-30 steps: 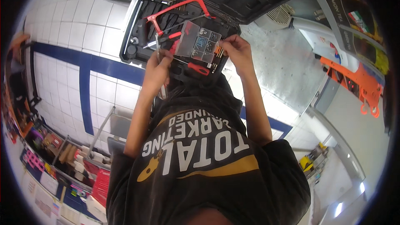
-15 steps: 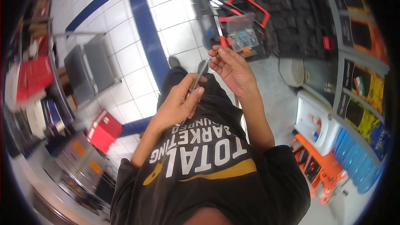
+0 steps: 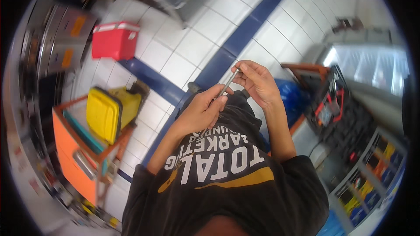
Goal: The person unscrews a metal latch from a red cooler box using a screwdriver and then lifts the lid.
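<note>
My left hand (image 3: 201,110) is closed around a slim, silver metal tool (image 3: 228,84) with a straight shaft. Its handle end is hidden in my palm, and the shaft points up and to the right. At the far tip, the thumb and fingers of my right hand (image 3: 259,86) are pinched together. Whether a small piece sits between those fingertips and the tip is too small to tell. Both hands are held in front of my dark printed shirt (image 3: 223,166), above the tiled floor (image 3: 175,63).
On the left are a yellow bin (image 3: 103,113) on an orange-sided cart (image 3: 72,148) and a red cooler box (image 3: 114,41). At right lies an open black tool case (image 3: 350,124) with a red-framed hacksaw (image 3: 329,107). A blue rounded container (image 3: 286,98) stands beyond my right forearm.
My view has turned, so the tool case now appears farther right and lower, and the yellow bin shows. My right fingertips, earlier just apart from the tool's tip, are now at it.
</note>
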`<control>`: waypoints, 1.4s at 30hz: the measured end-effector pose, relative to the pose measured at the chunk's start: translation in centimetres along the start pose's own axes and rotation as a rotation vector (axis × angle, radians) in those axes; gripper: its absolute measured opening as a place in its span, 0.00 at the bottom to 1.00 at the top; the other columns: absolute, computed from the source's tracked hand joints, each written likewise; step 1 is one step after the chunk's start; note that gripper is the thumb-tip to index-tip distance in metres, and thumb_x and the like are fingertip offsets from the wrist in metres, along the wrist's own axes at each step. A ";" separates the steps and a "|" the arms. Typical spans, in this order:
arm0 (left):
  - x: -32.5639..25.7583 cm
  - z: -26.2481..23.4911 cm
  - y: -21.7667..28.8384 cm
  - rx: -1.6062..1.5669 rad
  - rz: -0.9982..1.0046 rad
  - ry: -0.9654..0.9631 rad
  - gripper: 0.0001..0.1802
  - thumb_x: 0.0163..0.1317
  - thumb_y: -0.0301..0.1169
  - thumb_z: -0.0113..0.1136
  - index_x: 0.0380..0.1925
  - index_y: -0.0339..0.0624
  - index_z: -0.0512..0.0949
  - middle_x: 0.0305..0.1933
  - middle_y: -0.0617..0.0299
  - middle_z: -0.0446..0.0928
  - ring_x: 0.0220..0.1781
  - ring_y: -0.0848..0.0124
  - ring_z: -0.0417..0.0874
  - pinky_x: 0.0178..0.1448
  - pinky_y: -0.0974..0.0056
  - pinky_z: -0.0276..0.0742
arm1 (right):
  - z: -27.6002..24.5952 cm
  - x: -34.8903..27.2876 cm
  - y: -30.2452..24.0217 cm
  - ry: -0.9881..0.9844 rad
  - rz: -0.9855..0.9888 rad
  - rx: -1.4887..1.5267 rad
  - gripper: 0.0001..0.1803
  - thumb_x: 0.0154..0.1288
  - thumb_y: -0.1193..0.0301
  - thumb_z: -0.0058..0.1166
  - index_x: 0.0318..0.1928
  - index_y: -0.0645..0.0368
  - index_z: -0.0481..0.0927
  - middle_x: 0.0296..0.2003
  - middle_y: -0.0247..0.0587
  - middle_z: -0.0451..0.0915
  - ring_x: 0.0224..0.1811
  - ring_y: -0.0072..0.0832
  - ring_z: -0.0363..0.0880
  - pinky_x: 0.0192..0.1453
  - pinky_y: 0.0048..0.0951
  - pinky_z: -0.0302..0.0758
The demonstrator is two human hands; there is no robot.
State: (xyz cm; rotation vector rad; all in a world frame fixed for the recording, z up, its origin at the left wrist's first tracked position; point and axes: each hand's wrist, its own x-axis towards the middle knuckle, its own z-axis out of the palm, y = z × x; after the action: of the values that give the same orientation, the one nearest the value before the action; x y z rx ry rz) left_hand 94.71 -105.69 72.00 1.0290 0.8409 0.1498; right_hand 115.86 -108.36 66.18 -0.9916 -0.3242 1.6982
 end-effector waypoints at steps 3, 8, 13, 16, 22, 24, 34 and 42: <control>-4.7 -7.3 -1.6 -0.130 0.062 0.108 0.15 0.78 0.35 0.43 0.56 0.38 0.71 0.29 0.66 0.69 0.14 0.83 0.67 0.17 0.76 0.64 | 7.5 5.0 2.9 -0.132 0.079 -0.113 0.15 0.73 0.68 0.57 0.50 0.69 0.80 0.43 0.45 0.83 0.47 0.28 0.82 0.55 0.31 0.80; -11.4 -18.0 -4.8 -0.567 0.118 0.082 0.14 0.77 0.34 0.45 0.52 0.37 0.72 0.28 0.66 0.70 0.14 0.84 0.67 0.17 0.77 0.64 | 17.5 13.3 8.4 -0.332 0.234 -0.409 0.13 0.73 0.68 0.57 0.47 0.66 0.82 0.43 0.43 0.83 0.44 0.26 0.82 0.53 0.29 0.81; -14.8 -27.7 -5.5 -0.718 0.193 0.243 0.12 0.77 0.34 0.45 0.50 0.37 0.72 0.27 0.65 0.69 0.14 0.83 0.66 0.17 0.77 0.63 | 27.5 22.3 13.9 -0.406 0.416 -0.391 0.13 0.73 0.69 0.56 0.49 0.66 0.82 0.44 0.43 0.84 0.44 0.27 0.83 0.54 0.31 0.81; -14.9 -34.2 -5.6 -0.698 0.140 0.420 0.11 0.78 0.34 0.44 0.48 0.40 0.72 0.27 0.66 0.67 0.14 0.82 0.64 0.17 0.74 0.64 | 32.5 28.4 17.4 -0.376 0.500 -0.397 0.10 0.73 0.69 0.57 0.46 0.63 0.83 0.42 0.40 0.84 0.41 0.24 0.82 0.52 0.28 0.82; -13.7 -50.6 -4.9 -0.594 0.049 0.632 0.10 0.78 0.36 0.44 0.47 0.40 0.69 0.25 0.67 0.64 0.14 0.81 0.64 0.18 0.73 0.63 | 42.1 44.0 25.2 -0.337 0.714 -0.344 0.10 0.71 0.70 0.59 0.47 0.63 0.83 0.42 0.39 0.84 0.43 0.25 0.82 0.53 0.29 0.81; -13.4 -56.5 -4.2 -0.599 0.006 0.680 0.11 0.78 0.36 0.44 0.46 0.41 0.69 0.25 0.67 0.64 0.15 0.80 0.64 0.18 0.73 0.64 | 46.1 49.4 27.7 -0.330 0.754 -0.357 0.11 0.71 0.69 0.60 0.48 0.63 0.82 0.43 0.39 0.84 0.44 0.25 0.82 0.53 0.29 0.81; -13.2 -88.6 -5.5 -0.831 -0.047 0.758 0.18 0.61 0.19 0.54 0.52 0.35 0.72 0.40 0.55 0.74 0.35 0.67 0.81 0.38 0.63 0.80 | 60.5 74.1 42.0 -0.236 0.887 -0.227 0.16 0.69 0.65 0.62 0.51 0.60 0.81 0.45 0.35 0.83 0.47 0.23 0.81 0.55 0.29 0.81; -6.1 -116.1 -6.4 -0.336 -0.353 0.638 0.18 0.75 0.32 0.48 0.61 0.38 0.68 0.33 0.59 0.74 0.26 0.69 0.82 0.28 0.63 0.80 | 64.8 95.3 55.4 0.042 0.765 0.063 0.12 0.72 0.67 0.57 0.51 0.59 0.80 0.45 0.35 0.82 0.49 0.27 0.81 0.58 0.34 0.79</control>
State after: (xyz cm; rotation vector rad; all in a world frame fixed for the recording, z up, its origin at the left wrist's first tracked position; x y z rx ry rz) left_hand 10.16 -31.43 42.17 0.4967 1.5048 0.3153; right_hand 24.98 -27.28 27.20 -1.1864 0.1698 2.3426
